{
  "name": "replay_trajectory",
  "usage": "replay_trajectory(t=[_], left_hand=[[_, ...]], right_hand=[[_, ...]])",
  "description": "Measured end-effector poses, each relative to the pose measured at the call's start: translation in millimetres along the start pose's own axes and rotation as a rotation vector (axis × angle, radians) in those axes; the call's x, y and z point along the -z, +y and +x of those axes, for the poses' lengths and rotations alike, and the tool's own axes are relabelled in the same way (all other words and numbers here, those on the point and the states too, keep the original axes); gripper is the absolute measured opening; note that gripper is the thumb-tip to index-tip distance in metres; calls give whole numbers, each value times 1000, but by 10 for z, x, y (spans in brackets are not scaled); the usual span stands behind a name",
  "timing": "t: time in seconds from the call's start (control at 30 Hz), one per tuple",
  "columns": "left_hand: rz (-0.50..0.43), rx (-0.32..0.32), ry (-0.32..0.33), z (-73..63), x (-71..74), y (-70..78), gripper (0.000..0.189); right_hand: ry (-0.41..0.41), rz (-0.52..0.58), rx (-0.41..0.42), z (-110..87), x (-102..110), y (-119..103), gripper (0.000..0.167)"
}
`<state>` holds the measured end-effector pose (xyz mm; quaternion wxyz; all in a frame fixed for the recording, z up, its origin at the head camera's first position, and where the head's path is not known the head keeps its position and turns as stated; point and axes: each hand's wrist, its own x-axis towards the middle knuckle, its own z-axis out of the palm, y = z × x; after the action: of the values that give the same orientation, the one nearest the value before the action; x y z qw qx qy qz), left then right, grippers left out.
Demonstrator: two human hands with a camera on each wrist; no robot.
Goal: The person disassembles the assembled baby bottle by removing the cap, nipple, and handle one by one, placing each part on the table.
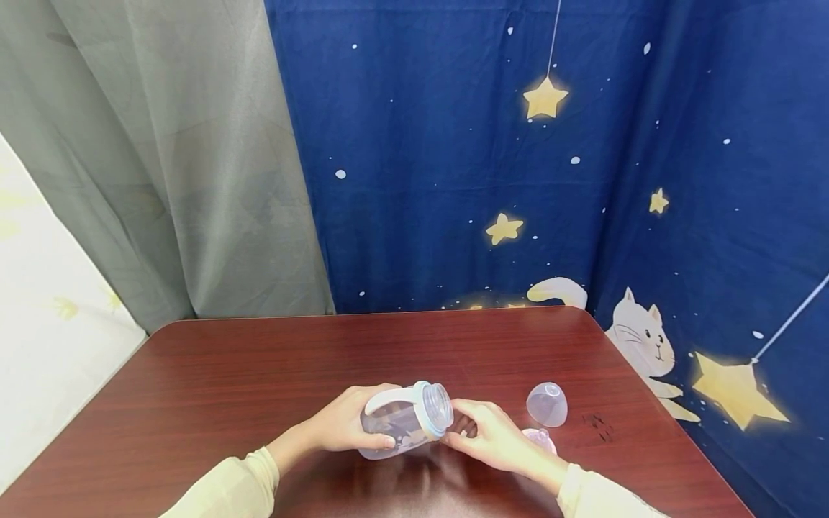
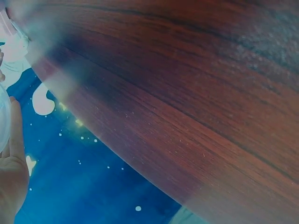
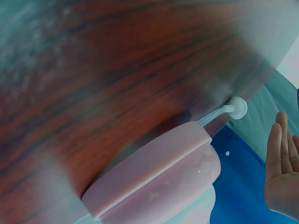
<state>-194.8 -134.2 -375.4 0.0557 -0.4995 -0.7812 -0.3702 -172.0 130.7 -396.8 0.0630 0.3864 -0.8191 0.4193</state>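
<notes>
My left hand (image 1: 350, 421) grips a clear baby bottle (image 1: 395, 423) with a white handle and a pale blue collar; its thumb lies along the bottle's side. The bottle leans over the table, its uncapped threaded mouth facing right. In the left wrist view, part of the bottle (image 2: 4, 122) shows beside the left hand (image 2: 13, 179). My right hand (image 1: 488, 435) is at the bottle's mouth, fingertips right by the collar. Its fingers look extended in the right wrist view, where a pink nipple cap (image 3: 154, 172) with a straw and white weighted end (image 3: 239, 108) sits close by.
A clear domed cover (image 1: 547, 405) stands on the dark red wooden table (image 1: 259, 374), right of my right hand. The pink cap (image 1: 540, 437) is just in front of it, partly behind the wrist. Dark marks (image 1: 599, 427) show farther right. Curtains hang beyond the table's back edge.
</notes>
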Motion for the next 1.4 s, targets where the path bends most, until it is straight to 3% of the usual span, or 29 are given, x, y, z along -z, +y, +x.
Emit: replay_trajectory(t=[0.23, 0.57, 0.87, 1.1, 1.4], left_hand=[[-5, 37, -2, -4, -13, -7, 59], [1, 48, 1, -7, -16, -5, 60], [-2, 52, -1, -11, -13, -3, 59], [-2, 52, -1, -14, -8, -1, 59], [0, 51, 1, -19, -11, -5, 59]], right_hand=[[-3, 72, -32, 9, -16, -65, 15], [-16, 165, -100, 52, 77, -393, 13], [-17, 187, -158, 51, 70, -389, 16], [-28, 270, -218, 47, 73, -374, 16], [-14, 325, -240, 40, 75, -383, 16]])
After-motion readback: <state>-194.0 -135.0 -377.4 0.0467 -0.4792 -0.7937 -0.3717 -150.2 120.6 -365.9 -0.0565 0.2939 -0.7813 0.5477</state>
